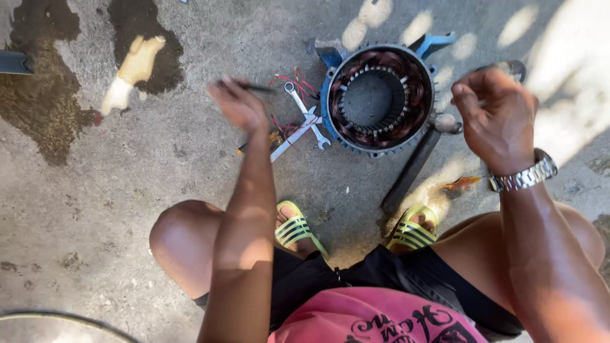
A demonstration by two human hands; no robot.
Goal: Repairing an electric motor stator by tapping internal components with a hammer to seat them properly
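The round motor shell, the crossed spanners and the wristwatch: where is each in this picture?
Motor shell (330, 108): head view, on its blue outer rim at the left side.
Spanners (304, 126): head view, where the two silver shafts cross.
Wristwatch (524, 178): head view, on the metal band around the right wrist.

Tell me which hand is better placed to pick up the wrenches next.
Left, probably. The left hand hovers just beside the crossed wrenches, though it holds a thin dark tool. The right hand is raised beyond the motor stator.
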